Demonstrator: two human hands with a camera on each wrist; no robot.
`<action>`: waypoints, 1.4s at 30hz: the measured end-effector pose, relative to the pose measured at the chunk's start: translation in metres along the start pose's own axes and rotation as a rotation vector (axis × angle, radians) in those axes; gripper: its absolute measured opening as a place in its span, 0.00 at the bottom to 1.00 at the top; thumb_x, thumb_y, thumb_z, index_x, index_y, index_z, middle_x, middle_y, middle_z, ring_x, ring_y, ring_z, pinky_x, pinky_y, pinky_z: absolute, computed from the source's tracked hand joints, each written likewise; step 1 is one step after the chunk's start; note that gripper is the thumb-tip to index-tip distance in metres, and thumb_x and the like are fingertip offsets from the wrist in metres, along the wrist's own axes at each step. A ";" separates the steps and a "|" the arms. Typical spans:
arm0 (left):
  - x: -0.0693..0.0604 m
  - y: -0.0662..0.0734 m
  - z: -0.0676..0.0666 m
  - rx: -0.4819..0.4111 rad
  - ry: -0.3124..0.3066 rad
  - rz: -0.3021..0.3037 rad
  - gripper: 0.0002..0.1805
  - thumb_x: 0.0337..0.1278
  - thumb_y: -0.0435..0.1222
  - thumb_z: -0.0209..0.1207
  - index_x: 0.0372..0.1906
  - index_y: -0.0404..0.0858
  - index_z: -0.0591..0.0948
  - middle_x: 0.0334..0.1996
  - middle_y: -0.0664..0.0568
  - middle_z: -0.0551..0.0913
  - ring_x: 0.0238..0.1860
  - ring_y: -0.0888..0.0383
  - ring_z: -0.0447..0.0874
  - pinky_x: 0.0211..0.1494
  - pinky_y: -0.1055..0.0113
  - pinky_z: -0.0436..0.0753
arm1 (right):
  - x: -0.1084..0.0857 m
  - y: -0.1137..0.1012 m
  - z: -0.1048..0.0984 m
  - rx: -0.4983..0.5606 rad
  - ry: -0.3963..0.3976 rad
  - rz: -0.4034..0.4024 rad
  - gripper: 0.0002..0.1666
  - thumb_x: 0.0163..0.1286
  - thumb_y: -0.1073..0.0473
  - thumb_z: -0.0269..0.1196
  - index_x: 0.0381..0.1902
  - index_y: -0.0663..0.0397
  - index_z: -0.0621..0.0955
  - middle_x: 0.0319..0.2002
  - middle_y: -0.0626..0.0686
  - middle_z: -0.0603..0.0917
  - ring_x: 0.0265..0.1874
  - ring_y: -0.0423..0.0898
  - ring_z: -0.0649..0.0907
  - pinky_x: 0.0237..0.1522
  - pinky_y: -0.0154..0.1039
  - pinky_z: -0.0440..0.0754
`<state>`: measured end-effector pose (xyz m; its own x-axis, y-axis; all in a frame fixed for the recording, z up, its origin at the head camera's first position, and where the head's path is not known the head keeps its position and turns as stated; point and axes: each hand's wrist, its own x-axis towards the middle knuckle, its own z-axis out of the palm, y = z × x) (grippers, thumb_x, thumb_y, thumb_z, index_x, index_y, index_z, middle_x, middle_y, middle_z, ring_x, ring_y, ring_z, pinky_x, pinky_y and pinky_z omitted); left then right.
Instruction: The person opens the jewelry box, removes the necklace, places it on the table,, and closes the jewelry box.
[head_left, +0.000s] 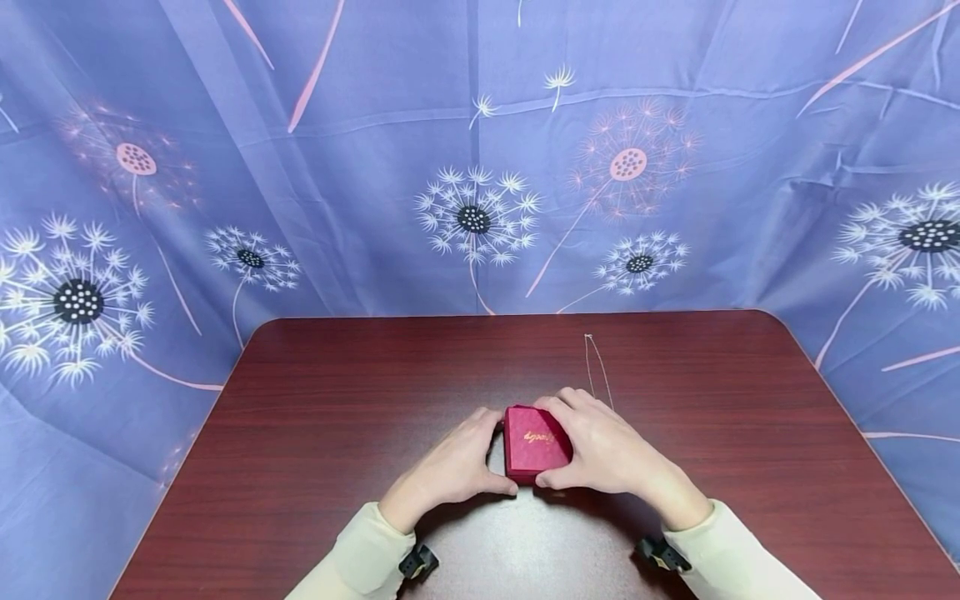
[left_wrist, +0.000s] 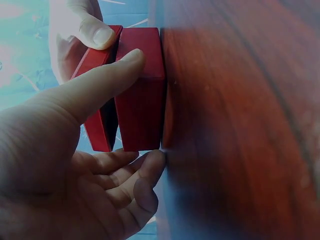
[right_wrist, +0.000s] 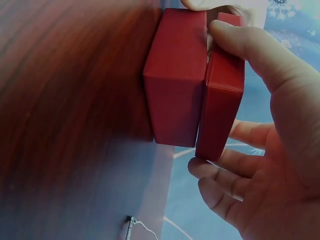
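Observation:
A small red jewelry box with gold lettering on its top sits on the table between the two hands. Its lid is tilted slightly off the base, and a narrow dark gap shows along the left side in the left wrist view. My left hand holds the base, thumb on the near side and fingers at the far side. The lid is gripped by my right hand between thumb and fingers. Beyond the right hand lies a thin chain necklace, partly hidden by that hand. The inside of the box cannot be seen.
The dark red wood-grain table has rounded far corners. A blue curtain with a dandelion print hangs behind it and along both sides. Black wrist cameras are strapped at both light sleeves.

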<state>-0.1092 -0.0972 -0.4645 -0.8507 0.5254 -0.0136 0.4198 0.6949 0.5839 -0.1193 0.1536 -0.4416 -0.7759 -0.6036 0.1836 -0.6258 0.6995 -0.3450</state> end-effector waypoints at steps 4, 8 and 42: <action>0.000 0.000 0.000 -0.005 -0.001 -0.008 0.51 0.42 0.47 0.84 0.72 0.35 0.73 0.61 0.49 0.79 0.64 0.52 0.78 0.71 0.56 0.77 | 0.000 -0.001 0.002 -0.004 -0.006 -0.001 0.55 0.43 0.33 0.84 0.66 0.51 0.79 0.51 0.46 0.78 0.48 0.45 0.77 0.50 0.47 0.82; 0.000 0.000 0.000 -0.014 -0.004 -0.020 0.50 0.41 0.47 0.85 0.71 0.35 0.74 0.60 0.49 0.79 0.62 0.53 0.79 0.69 0.56 0.78 | 0.000 -0.001 0.003 -0.008 -0.010 -0.003 0.55 0.43 0.33 0.84 0.66 0.51 0.79 0.50 0.46 0.78 0.47 0.45 0.77 0.50 0.47 0.82; 0.000 -0.001 0.001 0.028 0.013 0.005 0.49 0.40 0.46 0.86 0.69 0.34 0.75 0.54 0.49 0.76 0.54 0.56 0.80 0.62 0.59 0.82 | 0.004 -0.002 0.005 -0.029 -0.060 0.012 0.56 0.43 0.34 0.83 0.68 0.50 0.79 0.48 0.46 0.77 0.46 0.46 0.76 0.48 0.48 0.81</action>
<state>-0.1096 -0.0976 -0.4658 -0.8523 0.5231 -0.0002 0.4328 0.7054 0.5613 -0.1205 0.1478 -0.4445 -0.7774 -0.6166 0.1242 -0.6196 0.7169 -0.3196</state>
